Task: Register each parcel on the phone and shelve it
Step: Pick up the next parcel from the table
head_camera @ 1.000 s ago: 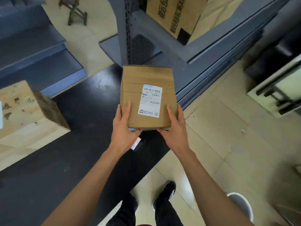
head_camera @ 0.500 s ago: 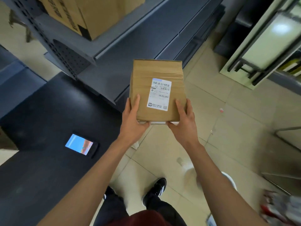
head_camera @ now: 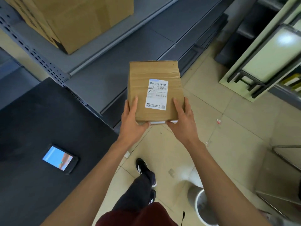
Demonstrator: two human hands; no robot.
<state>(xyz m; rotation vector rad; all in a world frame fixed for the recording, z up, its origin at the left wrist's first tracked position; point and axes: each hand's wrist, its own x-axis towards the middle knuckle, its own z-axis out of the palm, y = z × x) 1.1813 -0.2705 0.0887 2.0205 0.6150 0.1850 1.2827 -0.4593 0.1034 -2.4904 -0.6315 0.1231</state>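
From the head view, I hold the parcel [head_camera: 155, 90] in both hands, label up, out over the floor just right of the grey shelf [head_camera: 104, 82]. My left hand [head_camera: 132, 123] and right hand [head_camera: 184, 123] have their fingers clamped on its near corners, thumbs on top. The phone [head_camera: 59, 159] lies lit on the black worktop [head_camera: 32, 119], near left. Gripping only the near end, I could let the far end dip and slip, or catch it on the shelf lip.
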